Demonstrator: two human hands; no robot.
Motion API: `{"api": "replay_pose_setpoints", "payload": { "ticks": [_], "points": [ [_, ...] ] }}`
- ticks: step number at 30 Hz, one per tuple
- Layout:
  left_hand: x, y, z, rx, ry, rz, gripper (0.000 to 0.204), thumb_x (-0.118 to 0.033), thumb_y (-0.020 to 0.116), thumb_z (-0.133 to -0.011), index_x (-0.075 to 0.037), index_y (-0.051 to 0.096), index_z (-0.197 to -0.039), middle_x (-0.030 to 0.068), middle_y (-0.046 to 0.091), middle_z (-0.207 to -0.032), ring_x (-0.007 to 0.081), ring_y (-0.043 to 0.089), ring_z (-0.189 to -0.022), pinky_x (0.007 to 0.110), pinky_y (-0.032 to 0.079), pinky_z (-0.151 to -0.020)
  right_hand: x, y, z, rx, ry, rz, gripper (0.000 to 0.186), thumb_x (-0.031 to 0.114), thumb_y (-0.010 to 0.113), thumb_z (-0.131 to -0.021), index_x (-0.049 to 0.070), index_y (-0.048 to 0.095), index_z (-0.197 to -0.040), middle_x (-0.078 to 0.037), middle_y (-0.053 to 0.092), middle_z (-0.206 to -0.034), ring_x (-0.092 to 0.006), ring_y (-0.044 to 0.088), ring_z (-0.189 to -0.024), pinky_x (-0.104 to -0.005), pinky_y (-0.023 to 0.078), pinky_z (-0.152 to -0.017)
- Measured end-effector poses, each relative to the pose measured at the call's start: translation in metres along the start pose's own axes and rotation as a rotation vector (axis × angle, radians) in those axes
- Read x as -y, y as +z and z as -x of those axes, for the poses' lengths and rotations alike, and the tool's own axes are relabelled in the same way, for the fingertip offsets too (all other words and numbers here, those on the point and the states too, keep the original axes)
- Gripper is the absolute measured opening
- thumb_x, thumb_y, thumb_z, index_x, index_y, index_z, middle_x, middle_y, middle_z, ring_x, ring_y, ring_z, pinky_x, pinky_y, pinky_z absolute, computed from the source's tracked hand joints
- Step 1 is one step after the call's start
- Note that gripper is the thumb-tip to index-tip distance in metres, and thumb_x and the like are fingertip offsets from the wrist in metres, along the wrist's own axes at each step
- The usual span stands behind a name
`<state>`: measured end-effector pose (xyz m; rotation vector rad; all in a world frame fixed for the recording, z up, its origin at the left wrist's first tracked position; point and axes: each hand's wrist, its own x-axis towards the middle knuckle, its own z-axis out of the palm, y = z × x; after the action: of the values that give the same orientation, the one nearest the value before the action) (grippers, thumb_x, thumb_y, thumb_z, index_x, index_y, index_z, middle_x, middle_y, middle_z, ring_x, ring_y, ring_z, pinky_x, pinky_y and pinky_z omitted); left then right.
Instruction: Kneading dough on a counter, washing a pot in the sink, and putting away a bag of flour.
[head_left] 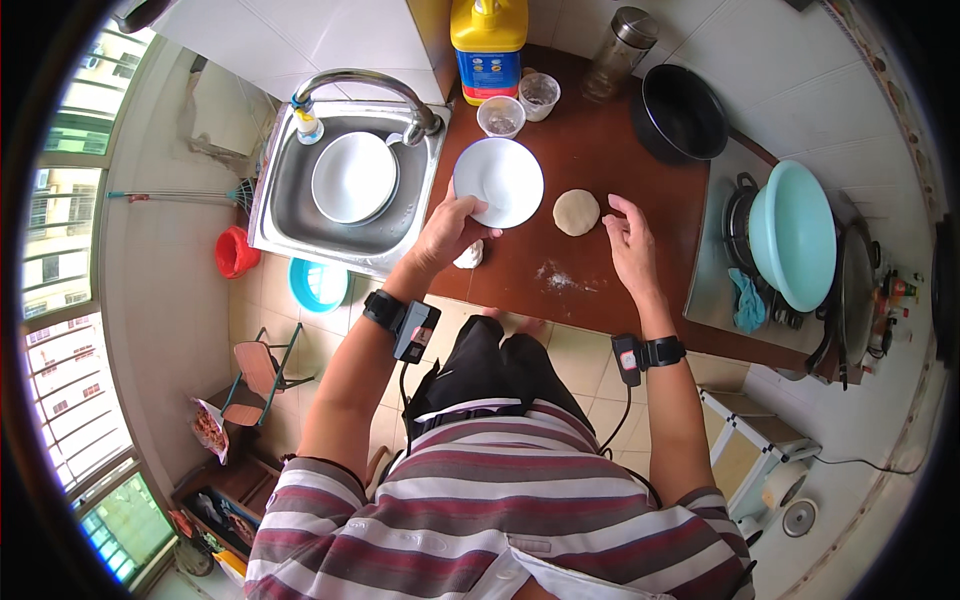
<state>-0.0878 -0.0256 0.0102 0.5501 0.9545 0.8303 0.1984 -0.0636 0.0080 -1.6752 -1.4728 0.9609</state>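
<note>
My left hand (448, 232) grips the near-left edge of a white bowl (505, 178) with a thin blue rim, held above the brown counter. Only a thin pale film, if anything, shows inside the bowl. A flat round piece of dough (576, 213) lies on the counter to the right of the bowl. Just right of the dough hovers my right hand (632, 250), open, its fingers stretched out and holding nothing. Some scattered flour (560, 277) marks the counter nearer to me. Below my left hand sits a small white lump (469, 255), partly covered by the hand.
A steel sink (270, 220) with white bowls (352, 178) is at left. Behind stand a yellow jug (488, 30), two clear cups (501, 117), a glass jar (622, 50) and a black pot (682, 112). A turquoise basin (795, 235) rests on the stove at right.
</note>
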Motion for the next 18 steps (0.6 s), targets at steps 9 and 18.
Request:
{"api": "replay_pose_setpoints", "payload": {
  "ticks": [9, 18],
  "points": [
    [0.008, 0.022, -0.001, 0.169, -0.024, 0.354, 0.046, -0.010, 0.049, -0.081, 0.006, 0.045, -0.123, 0.0162, 0.062, -0.102, 0.0278, 0.062, -0.082, 0.036, 0.053, -0.070, -0.021, -0.006, 0.022, 0.128, 0.071, 0.001, 0.028, 0.013, 0.052, -0.097, 0.004, 0.055, -0.124, -0.011, 0.061, -0.118, -0.0189, 0.066, -0.094, -0.0299, 0.052, -0.079],
    [-0.007, -0.041, 0.029, -0.183, 0.089, 0.319, 0.043, -0.015, 0.049, -0.086, 0.003, 0.041, -0.124, 0.0151, 0.059, -0.102, 0.0243, 0.061, -0.083, 0.033, 0.054, -0.070, -0.031, -0.001, 0.026, 0.221, 0.096, 0.080, 0.028, 0.013, 0.053, -0.096, 0.002, 0.055, -0.121, -0.011, 0.061, -0.118, -0.0207, 0.065, -0.095, -0.0322, 0.051, -0.083]
  ]
}}
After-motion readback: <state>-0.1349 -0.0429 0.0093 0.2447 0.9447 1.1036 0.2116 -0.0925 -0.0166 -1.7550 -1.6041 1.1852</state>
